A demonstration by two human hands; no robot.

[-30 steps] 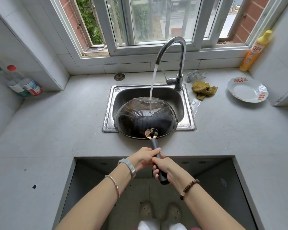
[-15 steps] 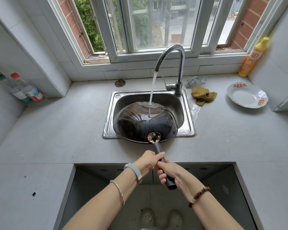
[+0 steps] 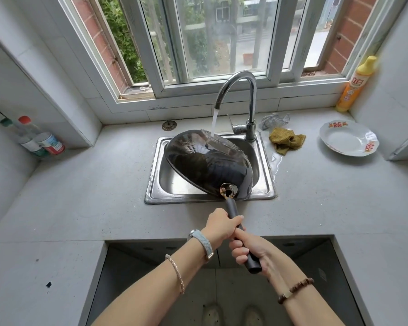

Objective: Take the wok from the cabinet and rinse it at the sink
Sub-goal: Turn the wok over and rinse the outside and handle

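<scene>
A black wok hangs bottom-up over the steel sink, tilted with its left side raised. Water from the curved tap runs onto the wok's upper back. The wok's dark handle points toward me. My left hand grips the handle nearer the wok. My right hand grips the handle at its end, just behind the left one.
A yellow cloth and a steel scourer lie right of the tap, with a puddle beside the sink. A white plate and a yellow detergent bottle stand at the right. Bottles stand at the left. An open recess lies below the counter edge.
The wok has rolled from level and bottom-up to a tilt with its left side raised. Both hands kept their grip and turned the handle.
</scene>
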